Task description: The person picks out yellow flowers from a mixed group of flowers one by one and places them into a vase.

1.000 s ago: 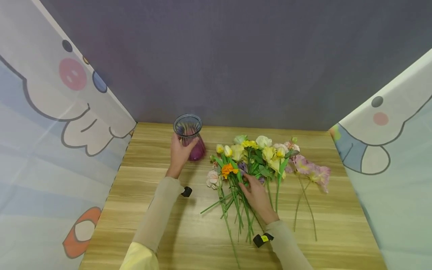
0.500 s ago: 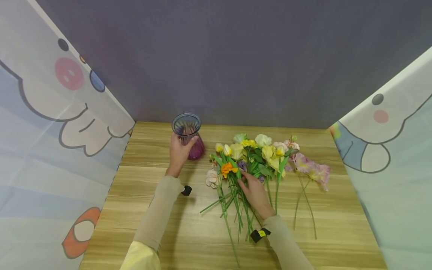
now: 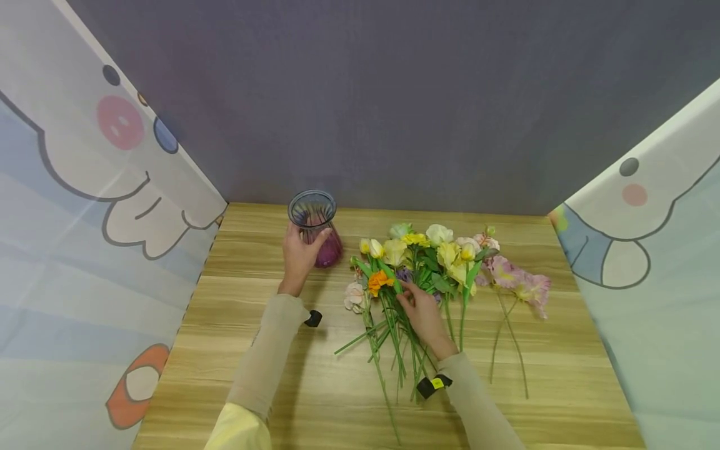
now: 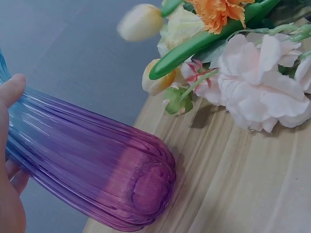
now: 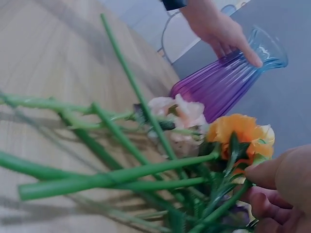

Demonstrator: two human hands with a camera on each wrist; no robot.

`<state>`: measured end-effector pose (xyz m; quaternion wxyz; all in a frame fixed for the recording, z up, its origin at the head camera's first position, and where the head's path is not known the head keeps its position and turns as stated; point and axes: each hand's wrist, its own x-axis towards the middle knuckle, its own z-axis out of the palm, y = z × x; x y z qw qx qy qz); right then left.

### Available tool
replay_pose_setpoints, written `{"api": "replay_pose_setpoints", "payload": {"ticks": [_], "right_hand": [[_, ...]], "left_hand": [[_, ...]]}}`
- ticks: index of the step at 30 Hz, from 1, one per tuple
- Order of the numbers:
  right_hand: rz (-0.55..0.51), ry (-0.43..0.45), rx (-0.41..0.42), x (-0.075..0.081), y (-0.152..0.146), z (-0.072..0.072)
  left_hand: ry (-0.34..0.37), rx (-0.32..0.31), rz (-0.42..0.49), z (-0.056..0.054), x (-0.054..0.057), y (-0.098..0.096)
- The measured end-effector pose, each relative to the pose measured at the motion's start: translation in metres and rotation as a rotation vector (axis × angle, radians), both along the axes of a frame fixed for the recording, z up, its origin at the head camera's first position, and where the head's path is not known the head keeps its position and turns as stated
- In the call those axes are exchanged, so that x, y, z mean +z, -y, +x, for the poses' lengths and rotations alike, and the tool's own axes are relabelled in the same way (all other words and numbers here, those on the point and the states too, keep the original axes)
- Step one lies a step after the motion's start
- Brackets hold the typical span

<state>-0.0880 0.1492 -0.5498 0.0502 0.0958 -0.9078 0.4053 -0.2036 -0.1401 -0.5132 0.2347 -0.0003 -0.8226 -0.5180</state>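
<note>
My left hand (image 3: 297, 257) grips a ribbed glass vase (image 3: 330, 250) round its neck at the back left of the table. Blue at the flared rim and purple-pink toward its base, the vase (image 4: 116, 165) stands upright. Over the pile of artificial flowers, my right hand (image 3: 426, 315) pinches a green stem (image 5: 233, 198) between thumb and fingertips. That stem appears to belong to a pale yellow tulip (image 3: 375, 249), close by an orange flower (image 5: 234, 135). A pale pink flower (image 4: 265, 80) lies on the side of the pile nearest the vase.
More flowers fill the pile, among them a white bloom (image 3: 439, 235) and a yellow one (image 3: 415, 239). Pink-purple flowers (image 3: 520, 284) lie at its right. Long stems point toward the table's front. A grey wall (image 3: 382, 112) stands behind the wooden table (image 3: 225, 350).
My right hand has shifted slightly up and left, and the tulip beside the orange flower has moved a little left with it. My left hand stays on the vase.
</note>
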Motion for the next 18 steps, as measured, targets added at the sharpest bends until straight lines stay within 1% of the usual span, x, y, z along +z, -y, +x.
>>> {"api": "replay_pose_setpoints", "payload": {"ticks": [3,6,8,11,13,18], "right_hand": [[-0.050,-0.021,0.001,0.008,0.000,-0.004],[-0.139,-0.031,-0.002,0.020,0.000,-0.011],[-0.220,-0.046,-0.003,0.030,0.001,-0.016],[-0.355,-0.081,-0.017,0.049,0.005,-0.023],[-0.467,-0.114,-0.030,0.063,0.009,-0.030],[-0.788,-0.219,-0.043,0.104,0.019,-0.048]], "left_hand": [[-0.031,0.003,0.000,0.001,-0.004,0.000],[-0.052,0.013,-0.013,0.003,-0.006,-0.001],[-0.053,0.019,-0.020,0.004,-0.007,-0.002],[-0.044,0.030,-0.027,0.007,-0.009,-0.003],[-0.044,0.038,-0.034,0.009,-0.010,-0.003],[-0.074,0.044,-0.036,0.013,-0.011,-0.004]]}}
